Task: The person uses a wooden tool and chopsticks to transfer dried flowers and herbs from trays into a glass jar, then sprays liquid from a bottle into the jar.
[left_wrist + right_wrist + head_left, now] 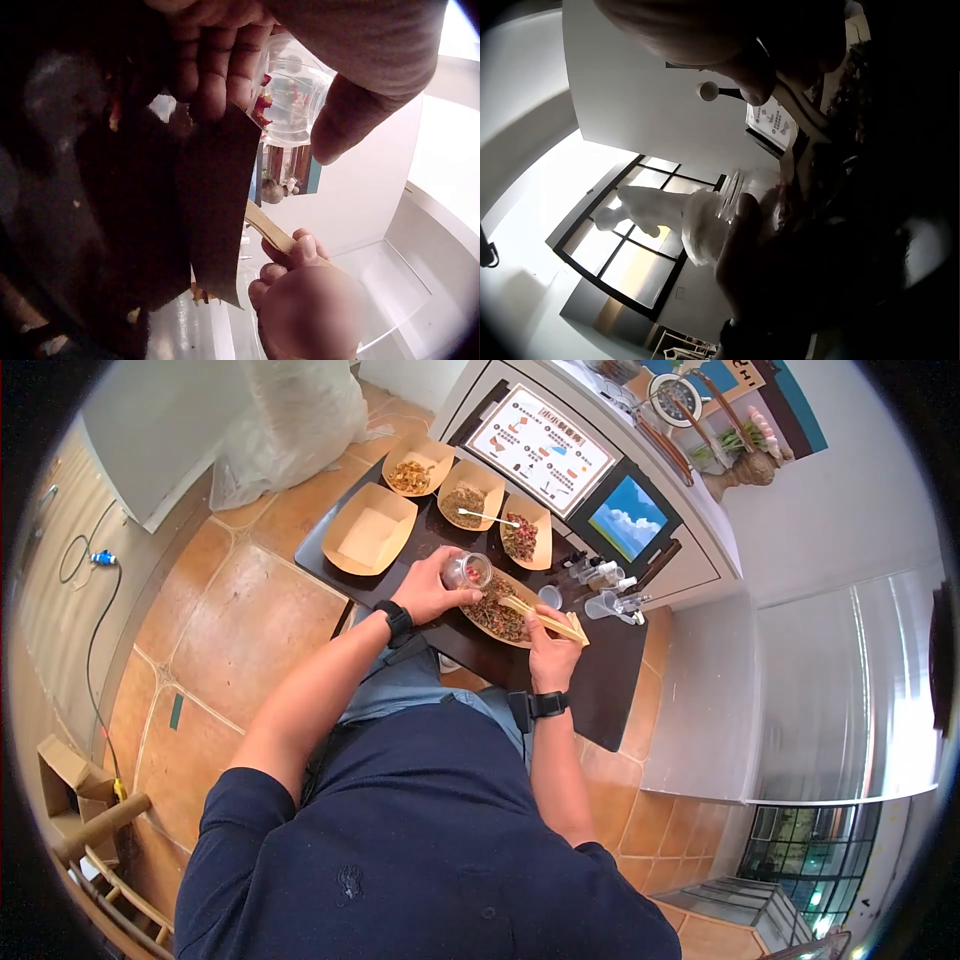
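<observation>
Scooping looks under way, the left hand (428, 590) gripping the jar (467, 571) near the mix (493, 618) on the desk (600, 690), the right hand (552, 658) pinching the spoon (543, 618); next calls for a level lift

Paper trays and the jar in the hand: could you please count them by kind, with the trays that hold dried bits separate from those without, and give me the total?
Paper trays with dried bits: 4
Paper tray without bits: 1
Clear jar in the left hand: 1
Total: 6
</observation>
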Demonstrator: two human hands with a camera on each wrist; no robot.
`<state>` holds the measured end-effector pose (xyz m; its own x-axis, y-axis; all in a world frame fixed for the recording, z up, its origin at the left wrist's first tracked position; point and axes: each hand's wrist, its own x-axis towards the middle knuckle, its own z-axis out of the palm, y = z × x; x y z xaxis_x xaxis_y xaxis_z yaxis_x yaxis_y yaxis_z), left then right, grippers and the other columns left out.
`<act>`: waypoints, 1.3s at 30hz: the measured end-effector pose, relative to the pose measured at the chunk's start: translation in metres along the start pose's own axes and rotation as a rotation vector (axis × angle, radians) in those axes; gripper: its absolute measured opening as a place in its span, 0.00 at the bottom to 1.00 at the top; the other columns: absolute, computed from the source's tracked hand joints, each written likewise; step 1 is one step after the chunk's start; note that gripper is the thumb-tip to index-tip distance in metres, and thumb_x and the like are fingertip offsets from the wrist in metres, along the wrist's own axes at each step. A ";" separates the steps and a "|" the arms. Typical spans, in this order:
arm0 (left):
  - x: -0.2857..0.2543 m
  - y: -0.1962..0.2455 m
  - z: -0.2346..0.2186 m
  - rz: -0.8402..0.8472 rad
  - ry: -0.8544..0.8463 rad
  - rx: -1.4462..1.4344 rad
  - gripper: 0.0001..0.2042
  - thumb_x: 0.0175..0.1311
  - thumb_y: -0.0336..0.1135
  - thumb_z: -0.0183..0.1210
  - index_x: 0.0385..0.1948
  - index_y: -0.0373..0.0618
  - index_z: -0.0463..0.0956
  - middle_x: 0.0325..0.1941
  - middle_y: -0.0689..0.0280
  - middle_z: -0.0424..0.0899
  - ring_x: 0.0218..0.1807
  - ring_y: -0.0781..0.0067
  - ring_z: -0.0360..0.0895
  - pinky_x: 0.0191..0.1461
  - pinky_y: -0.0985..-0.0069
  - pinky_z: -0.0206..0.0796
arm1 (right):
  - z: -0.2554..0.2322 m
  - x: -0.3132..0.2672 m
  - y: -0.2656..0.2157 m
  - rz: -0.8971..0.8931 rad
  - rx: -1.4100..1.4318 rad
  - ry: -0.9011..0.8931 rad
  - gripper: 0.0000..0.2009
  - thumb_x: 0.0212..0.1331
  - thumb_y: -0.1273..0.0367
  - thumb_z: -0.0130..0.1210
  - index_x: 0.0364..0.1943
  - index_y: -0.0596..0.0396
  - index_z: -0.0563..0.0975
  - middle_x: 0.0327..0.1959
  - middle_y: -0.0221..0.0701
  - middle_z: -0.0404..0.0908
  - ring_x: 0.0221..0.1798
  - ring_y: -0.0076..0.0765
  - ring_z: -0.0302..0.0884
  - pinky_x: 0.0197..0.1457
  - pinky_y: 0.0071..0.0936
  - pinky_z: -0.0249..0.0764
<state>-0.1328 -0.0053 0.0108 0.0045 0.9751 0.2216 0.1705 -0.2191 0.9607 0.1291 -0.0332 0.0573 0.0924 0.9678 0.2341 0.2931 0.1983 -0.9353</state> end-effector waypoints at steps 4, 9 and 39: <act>0.000 0.004 0.000 -0.010 0.001 0.007 0.38 0.55 0.52 0.81 0.64 0.40 0.76 0.51 0.55 0.91 0.51 0.65 0.88 0.58 0.66 0.79 | -0.015 0.005 0.005 0.006 0.007 0.038 0.09 0.70 0.71 0.70 0.49 0.62 0.86 0.36 0.31 0.89 0.36 0.23 0.87 0.40 0.23 0.81; 0.000 0.002 -0.001 -0.007 -0.010 -0.001 0.39 0.55 0.53 0.81 0.64 0.40 0.76 0.51 0.56 0.91 0.51 0.66 0.88 0.59 0.66 0.79 | -0.020 0.004 0.001 0.092 -0.096 0.018 0.07 0.70 0.73 0.69 0.47 0.61 0.87 0.33 0.29 0.89 0.33 0.21 0.85 0.39 0.22 0.80; 0.000 0.002 0.000 0.000 0.000 0.019 0.40 0.54 0.54 0.82 0.64 0.40 0.76 0.50 0.55 0.91 0.50 0.65 0.89 0.57 0.66 0.80 | -0.003 0.009 -0.002 0.087 0.071 0.053 0.08 0.71 0.72 0.69 0.47 0.62 0.86 0.33 0.31 0.88 0.30 0.23 0.86 0.36 0.23 0.83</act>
<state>-0.1327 -0.0057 0.0127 0.0041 0.9752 0.2214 0.1896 -0.2181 0.9573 0.1321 -0.0257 0.0618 0.1650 0.9728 0.1628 0.2142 0.1257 -0.9687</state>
